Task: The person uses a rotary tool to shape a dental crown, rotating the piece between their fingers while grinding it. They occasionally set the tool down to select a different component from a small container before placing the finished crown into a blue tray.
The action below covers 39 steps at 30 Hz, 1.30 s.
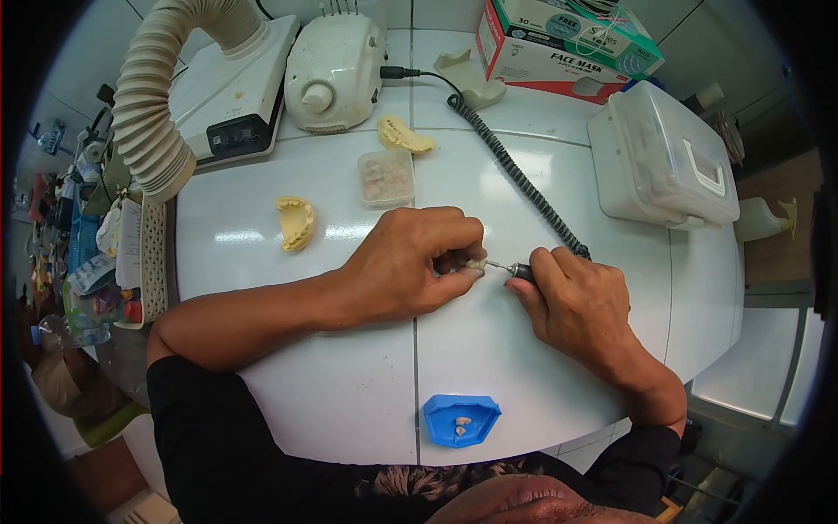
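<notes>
My left hand (415, 262) pinches a small whitish tooth-like piece (476, 263) between thumb and fingers. My right hand (576, 297) is wrapped round a dark rotary handpiece (522, 272), whose thin metal bit points left and reaches the small piece; whether they touch is too small to tell. A coiled black cord (515, 170) runs from behind my right hand up to a white control box (332, 74). Below my hands, near the table's front edge, a blue tray (439, 434) holds small pale pieces (462, 425).
A yellowish dental cast (297, 224) lies left, another (404, 136) behind a clear box (386, 179) of pieces. A ribbed hose (148, 113) hangs at the upper left. Mask boxes (559, 52) and a white case (663, 157) stand at the back right; a basket (154, 262) stands left.
</notes>
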Available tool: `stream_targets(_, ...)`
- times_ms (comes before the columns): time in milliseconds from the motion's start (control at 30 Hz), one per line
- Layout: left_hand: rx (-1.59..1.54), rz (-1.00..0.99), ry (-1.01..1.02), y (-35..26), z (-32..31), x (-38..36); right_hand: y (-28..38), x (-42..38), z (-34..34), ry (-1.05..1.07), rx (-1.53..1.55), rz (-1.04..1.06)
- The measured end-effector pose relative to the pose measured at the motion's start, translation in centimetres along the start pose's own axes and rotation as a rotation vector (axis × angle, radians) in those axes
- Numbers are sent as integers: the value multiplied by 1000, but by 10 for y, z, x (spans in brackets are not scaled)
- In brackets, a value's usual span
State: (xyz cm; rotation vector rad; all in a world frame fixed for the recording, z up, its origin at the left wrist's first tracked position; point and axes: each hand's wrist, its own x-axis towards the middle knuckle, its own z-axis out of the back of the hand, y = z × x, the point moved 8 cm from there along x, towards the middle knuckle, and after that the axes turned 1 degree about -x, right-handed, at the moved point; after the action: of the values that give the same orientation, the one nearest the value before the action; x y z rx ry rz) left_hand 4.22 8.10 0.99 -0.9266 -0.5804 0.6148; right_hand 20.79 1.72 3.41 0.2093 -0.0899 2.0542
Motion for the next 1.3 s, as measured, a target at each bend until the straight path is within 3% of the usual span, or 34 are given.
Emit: stream_targets(1300,-1,35,28,3,0,2,1,4,-1,32,5,-12)
